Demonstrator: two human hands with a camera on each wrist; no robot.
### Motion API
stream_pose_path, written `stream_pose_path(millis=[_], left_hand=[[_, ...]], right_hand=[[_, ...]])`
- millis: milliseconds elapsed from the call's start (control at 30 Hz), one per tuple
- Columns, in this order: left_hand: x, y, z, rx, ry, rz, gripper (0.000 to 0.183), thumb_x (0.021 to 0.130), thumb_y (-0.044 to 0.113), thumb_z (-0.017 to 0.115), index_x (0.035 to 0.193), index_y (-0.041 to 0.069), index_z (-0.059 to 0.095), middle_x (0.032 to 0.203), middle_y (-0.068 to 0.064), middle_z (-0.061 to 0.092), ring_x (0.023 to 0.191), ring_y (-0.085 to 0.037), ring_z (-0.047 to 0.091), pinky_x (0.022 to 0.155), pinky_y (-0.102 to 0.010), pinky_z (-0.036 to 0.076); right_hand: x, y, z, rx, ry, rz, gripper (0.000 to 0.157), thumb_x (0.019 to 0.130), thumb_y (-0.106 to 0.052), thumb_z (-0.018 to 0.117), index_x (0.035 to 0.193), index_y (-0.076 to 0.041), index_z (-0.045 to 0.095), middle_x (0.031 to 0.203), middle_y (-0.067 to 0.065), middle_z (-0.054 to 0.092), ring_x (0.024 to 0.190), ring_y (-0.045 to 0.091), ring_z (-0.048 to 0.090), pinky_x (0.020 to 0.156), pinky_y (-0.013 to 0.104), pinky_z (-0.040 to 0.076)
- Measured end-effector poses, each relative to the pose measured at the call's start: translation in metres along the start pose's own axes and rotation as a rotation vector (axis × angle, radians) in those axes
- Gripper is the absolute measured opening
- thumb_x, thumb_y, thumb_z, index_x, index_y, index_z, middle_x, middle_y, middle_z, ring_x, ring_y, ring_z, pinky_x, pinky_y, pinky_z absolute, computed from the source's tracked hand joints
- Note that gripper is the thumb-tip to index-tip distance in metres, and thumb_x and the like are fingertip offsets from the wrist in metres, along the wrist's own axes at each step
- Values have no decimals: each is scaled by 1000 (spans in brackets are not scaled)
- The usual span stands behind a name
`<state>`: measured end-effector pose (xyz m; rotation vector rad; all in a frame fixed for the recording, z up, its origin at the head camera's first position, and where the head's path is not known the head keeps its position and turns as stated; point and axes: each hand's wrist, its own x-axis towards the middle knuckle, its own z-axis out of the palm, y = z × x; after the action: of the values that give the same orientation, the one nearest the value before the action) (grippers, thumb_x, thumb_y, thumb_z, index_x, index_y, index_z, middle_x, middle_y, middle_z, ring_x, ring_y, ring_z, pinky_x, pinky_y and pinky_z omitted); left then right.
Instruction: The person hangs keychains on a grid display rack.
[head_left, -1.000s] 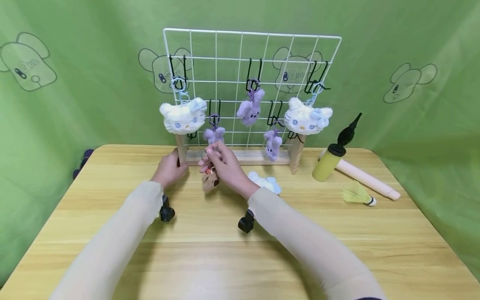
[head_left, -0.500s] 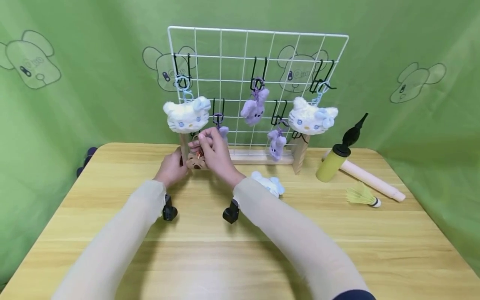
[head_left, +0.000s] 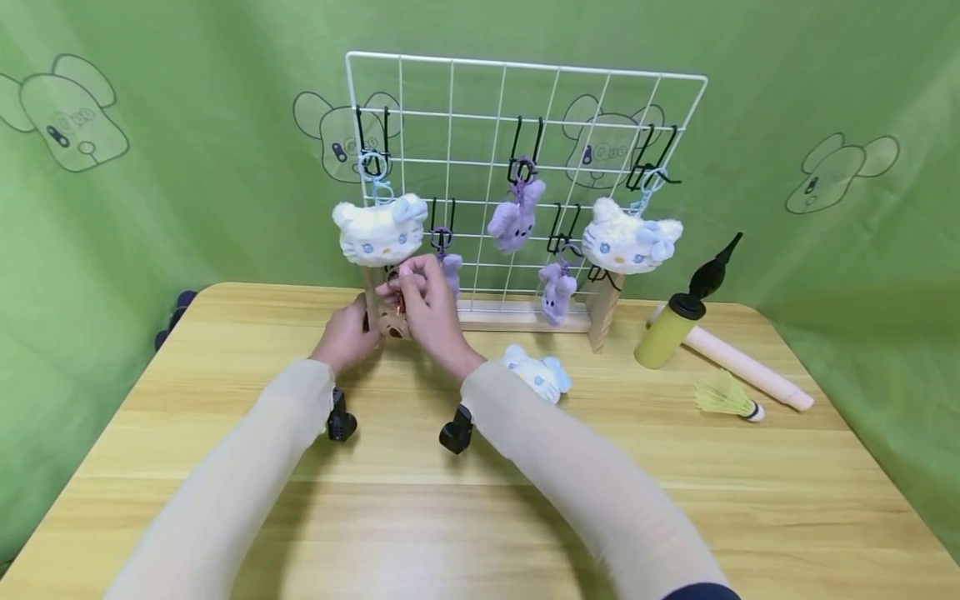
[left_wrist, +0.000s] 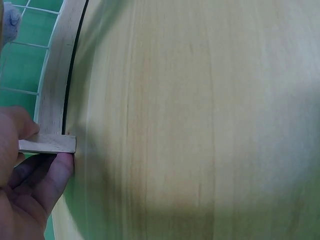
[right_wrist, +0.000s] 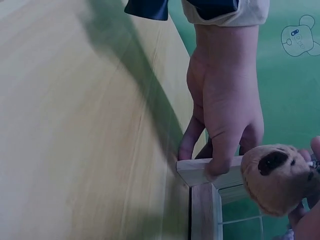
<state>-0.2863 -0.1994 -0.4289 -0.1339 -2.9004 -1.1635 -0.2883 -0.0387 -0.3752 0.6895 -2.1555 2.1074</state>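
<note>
My left hand (head_left: 348, 335) grips the left wooden foot (left_wrist: 50, 144) of the white wire grid rack (head_left: 480, 167), thumb on one side and fingers on the other. My right hand (head_left: 431, 312) pinches the top of a small brown plush keychain (right_wrist: 275, 175) at the rack's lower left, just under a white cat plush (head_left: 381, 232). The keychain's dark nose shows in the right wrist view; its ring is mostly hidden by my fingers. A purple plush (head_left: 451, 271) hangs partly behind my right hand. Another white cat plush (head_left: 536, 375) lies on the table by my right sleeve.
More purple plushes (head_left: 516, 218) and a white cat plush (head_left: 632, 237) hang on black hooks. At the right of the table (head_left: 420, 517) are a yellow-green hand pump (head_left: 670, 329), a pink tube (head_left: 750, 367) and a yellow shuttlecock (head_left: 727, 396).
My right hand has carried the brown plush keychain left and up to the rack's lower left, and has held nearly the same place for the last half second. My left hand stays on the foot.
</note>
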Motion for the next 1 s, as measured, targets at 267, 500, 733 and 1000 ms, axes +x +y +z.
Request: stream_pose_path(millis=[267,500,733,1000], left_hand=[[2,0,1,22,8,18,47,99,11,58,142,-6,49,127,-35,67,118,-51,66,107,-60,54],[1,-1,2,22,21,36,40,101,12,59,136,-5,52,119,-33,70,111,-48,69,101,-57,58],[0,1,1,19,21,30,32,97,6,58,127,-6,54,100,-27,69,90,-39,68,85,-51,61],[-1,3,-1,9,1,9,37,98,6,58,132,-6,52,102,-27,68,85,-33,66,81,-46,61]], right_hand=[[0,1,1,-60,0,19,18,112,-10,40,118,5,48,113,32,73,108,41,74,93,35,64],[12,3,-1,-240,44,49,18,110,-9,46,117,6,54,92,23,67,75,17,58,61,18,48],[17,3,-9,-343,22,50,21,109,-9,49,117,7,59,106,25,73,91,32,69,72,21,56],[1,-7,-23,-405,-58,24,24,109,-9,50,127,4,58,125,23,72,116,32,70,104,36,59]])
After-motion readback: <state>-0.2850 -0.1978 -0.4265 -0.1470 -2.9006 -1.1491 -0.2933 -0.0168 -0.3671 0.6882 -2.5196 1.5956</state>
